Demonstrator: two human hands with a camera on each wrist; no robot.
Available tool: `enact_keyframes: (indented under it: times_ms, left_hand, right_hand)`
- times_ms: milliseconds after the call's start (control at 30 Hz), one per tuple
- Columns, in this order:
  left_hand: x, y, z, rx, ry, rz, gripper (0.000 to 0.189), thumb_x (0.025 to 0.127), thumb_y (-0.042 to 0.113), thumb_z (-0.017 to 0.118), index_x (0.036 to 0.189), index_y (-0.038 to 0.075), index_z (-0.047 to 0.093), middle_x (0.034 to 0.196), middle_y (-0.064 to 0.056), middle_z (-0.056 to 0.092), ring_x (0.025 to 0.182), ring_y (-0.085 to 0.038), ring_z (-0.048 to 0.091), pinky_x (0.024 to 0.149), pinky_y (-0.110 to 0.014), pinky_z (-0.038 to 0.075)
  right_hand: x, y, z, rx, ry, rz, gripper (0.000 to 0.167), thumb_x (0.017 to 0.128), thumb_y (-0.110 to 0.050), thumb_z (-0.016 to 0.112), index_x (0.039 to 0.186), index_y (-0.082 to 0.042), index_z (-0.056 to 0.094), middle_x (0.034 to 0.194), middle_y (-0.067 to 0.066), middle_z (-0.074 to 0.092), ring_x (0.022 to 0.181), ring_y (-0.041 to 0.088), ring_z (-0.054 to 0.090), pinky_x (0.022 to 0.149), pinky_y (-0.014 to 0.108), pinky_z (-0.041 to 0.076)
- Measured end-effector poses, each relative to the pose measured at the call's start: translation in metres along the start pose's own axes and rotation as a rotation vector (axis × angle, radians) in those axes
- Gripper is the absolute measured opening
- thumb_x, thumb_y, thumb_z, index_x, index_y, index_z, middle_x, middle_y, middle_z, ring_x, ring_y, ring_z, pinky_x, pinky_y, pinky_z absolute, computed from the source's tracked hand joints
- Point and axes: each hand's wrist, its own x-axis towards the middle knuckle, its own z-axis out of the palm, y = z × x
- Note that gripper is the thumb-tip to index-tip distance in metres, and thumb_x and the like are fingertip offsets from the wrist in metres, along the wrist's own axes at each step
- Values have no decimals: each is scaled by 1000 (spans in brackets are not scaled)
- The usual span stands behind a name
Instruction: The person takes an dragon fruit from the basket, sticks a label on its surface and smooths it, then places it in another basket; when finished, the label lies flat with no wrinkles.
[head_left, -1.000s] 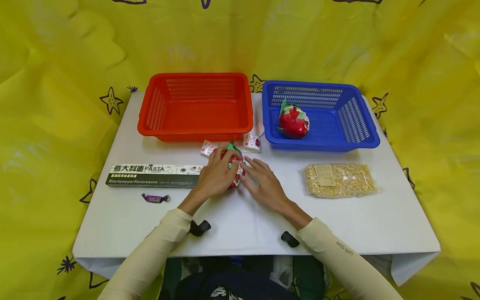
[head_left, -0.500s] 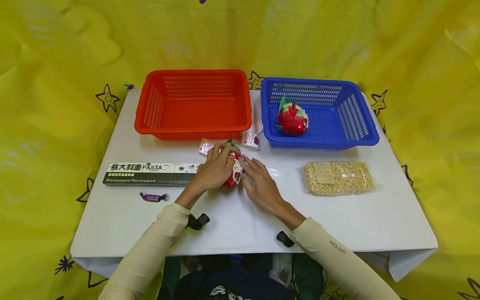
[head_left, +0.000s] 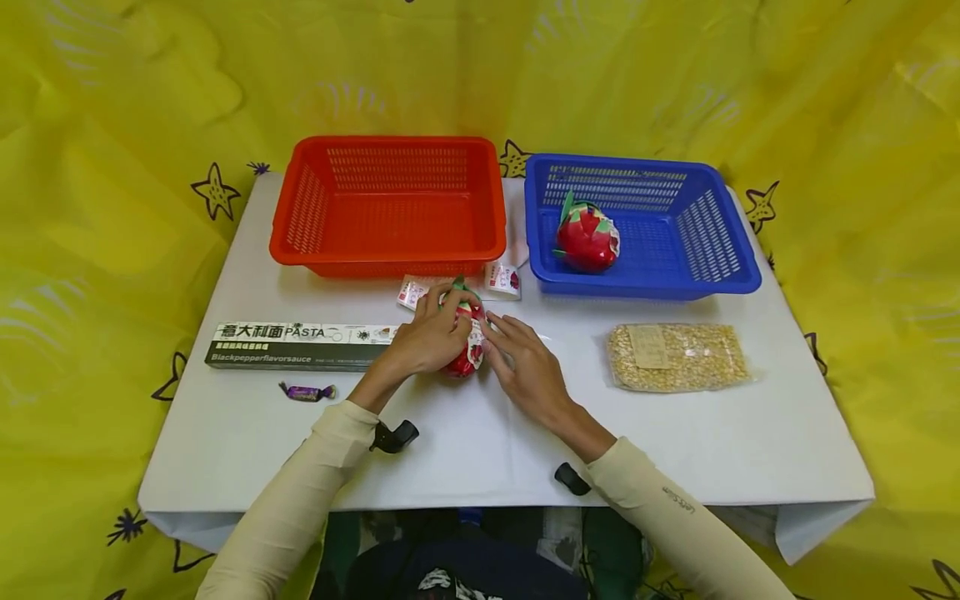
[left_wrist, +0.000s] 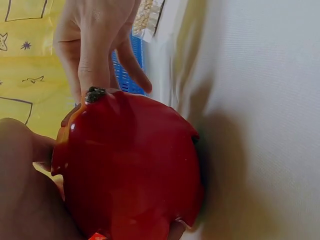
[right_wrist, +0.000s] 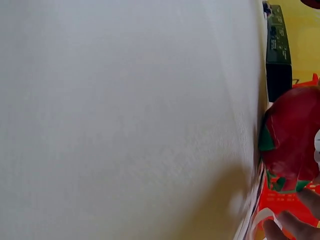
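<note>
A shiny red dragon fruit with green leaf tips (head_left: 467, 362) lies on the white table in front of the orange-red basket. From its left side, my left hand (head_left: 429, 337) grips it with curled fingers. A white label with red print (head_left: 476, 337) sits on the fruit's right side. My right hand (head_left: 531, 371) touches the fruit beside that label, its fingers mostly straight. Close up in the left wrist view, the dragon fruit (left_wrist: 135, 160) fills the middle, and right-hand fingers (left_wrist: 95, 55) reach its top. Most right fingertips are small or cut off in the right wrist view.
Behind stand an orange-red basket (head_left: 401, 267) and a blue basket (head_left: 645, 287) holding another dragon fruit (head_left: 588, 240). A label roll (head_left: 502, 280) lies before them. Left are a pasta box (head_left: 300, 346) and a purple-wrapped candy (head_left: 307, 392); right, a bag of yellow grains (head_left: 678, 358).
The dragon fruit has turned slightly under the left hand, so more of its white label shows. The right hand has stayed beside it, with only small finger shifts.
</note>
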Motion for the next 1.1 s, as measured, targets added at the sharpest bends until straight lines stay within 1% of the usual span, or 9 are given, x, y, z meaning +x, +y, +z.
enact_keyframes:
  times_ms: [100,200,333,533,700,800,967,1033,1100]
  left_hand:
    - [0,1,0,-7,-12,-1,40,105,36,33,142,33,48,173,-9,16,157,-40,22,102,-76,40]
    - [0,0,-1,-4,-26,-8,40,105,40,36,143,34,47,174,-9,14,159,-40,20,105,-78,36]
    - [-3,1,0,7,-40,3,41,104,39,39,144,31,46,175,-10,13,158,-39,21,102,-79,39]
    - [-6,3,5,58,4,31,38,108,33,34,143,28,47,172,-14,17,146,-41,34,99,-76,43]
    - [-9,2,5,90,3,34,41,108,29,32,146,29,50,173,-14,15,145,-43,34,99,-76,43]
    - [-10,2,3,92,-10,41,43,108,28,32,148,29,50,174,-15,13,146,-44,33,99,-76,43]
    - [-6,0,0,66,-41,42,43,108,31,33,147,30,51,173,-14,13,147,-42,32,102,-78,40]
    - [-4,1,-3,52,-55,41,43,107,33,36,148,30,50,173,-12,13,149,-41,30,105,-79,36]
    - [-3,2,-5,49,-69,46,44,106,37,43,149,30,49,174,-11,12,151,-39,28,107,-81,33]
  right_hand:
    - [0,3,-3,35,-44,17,45,108,-23,64,150,-9,59,159,9,55,149,36,47,120,55,41]
    - [-1,8,-5,64,-111,14,51,106,-25,67,153,-10,56,163,9,50,153,37,41,123,56,37]
    - [-3,12,-7,98,-171,28,58,104,-30,69,157,-12,52,166,10,46,156,38,36,125,58,32]
    - [-4,15,-4,106,-165,49,60,103,-34,71,157,-18,52,166,10,46,158,37,33,125,61,30]
    - [-5,16,-1,80,-167,41,62,101,-37,72,158,-21,53,165,9,48,158,36,34,123,63,33]
    - [-2,18,-1,30,-151,-5,62,100,-38,74,155,-19,55,163,8,50,157,35,36,121,63,36]
    - [3,23,-5,-147,-89,-130,61,95,-41,78,149,-17,62,158,4,56,154,33,42,110,62,48]
    - [4,24,-6,-196,-71,-163,62,94,-42,79,148,-17,63,156,5,57,152,34,44,107,61,51]
    - [7,24,-8,-226,-63,-182,63,93,-43,79,148,-17,64,156,6,58,151,35,45,106,61,52]
